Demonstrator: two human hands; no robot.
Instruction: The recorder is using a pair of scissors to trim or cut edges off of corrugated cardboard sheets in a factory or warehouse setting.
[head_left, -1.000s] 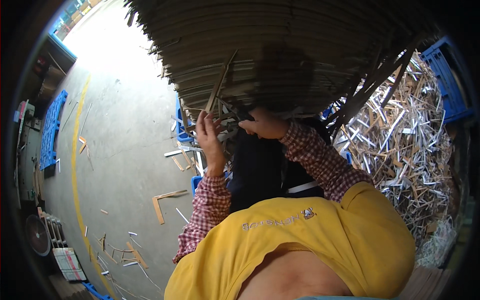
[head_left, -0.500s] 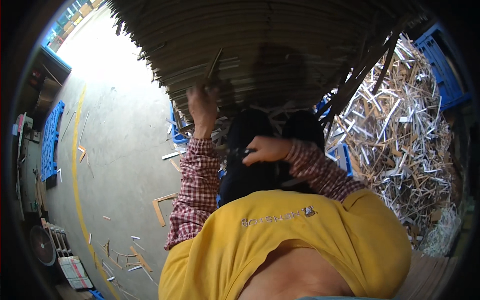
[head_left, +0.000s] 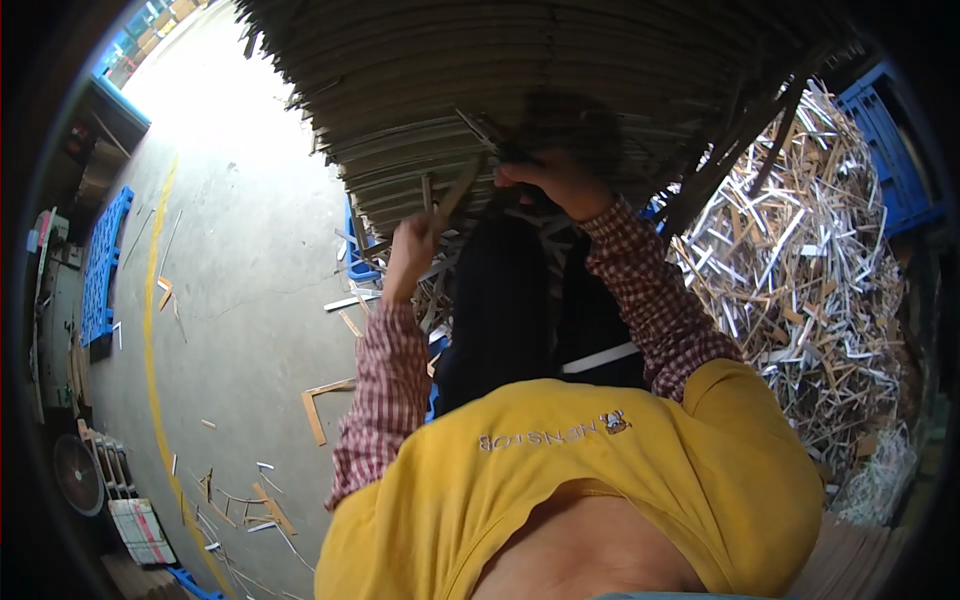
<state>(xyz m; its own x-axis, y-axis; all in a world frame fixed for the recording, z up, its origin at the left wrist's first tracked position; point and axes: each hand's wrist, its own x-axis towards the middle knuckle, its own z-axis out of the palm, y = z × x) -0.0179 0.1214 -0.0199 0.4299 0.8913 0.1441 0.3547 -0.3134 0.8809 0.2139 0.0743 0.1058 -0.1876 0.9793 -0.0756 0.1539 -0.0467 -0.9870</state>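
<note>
Concrete floor (head_left: 240,260) lies below a cardboard stack (head_left: 520,90); left hand (head_left: 412,250) grips a cardboard strip (head_left: 455,195), right hand (head_left: 550,180) curls closed against the stack's edge.

1. A yellow vest (head_left: 600,470) covers the torso, with a small line of pale lettering and a little emblem across its front.
2. Both arms wear long sleeves (head_left: 385,400) in a red-and-white check, buttoned close at the wrists.
3. Dark trousers (head_left: 520,300) cover the legs.
4. The left hand (head_left: 408,255) and right hand (head_left: 548,180) are bare, without gloves.
</note>
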